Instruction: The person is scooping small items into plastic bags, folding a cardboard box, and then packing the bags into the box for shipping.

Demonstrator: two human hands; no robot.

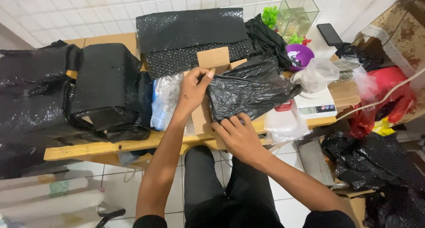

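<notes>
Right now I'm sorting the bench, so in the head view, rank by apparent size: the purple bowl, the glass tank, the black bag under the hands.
1. black bag
2. glass tank
3. purple bowl, half hidden and close to the tank in size, so unsure.
</notes>
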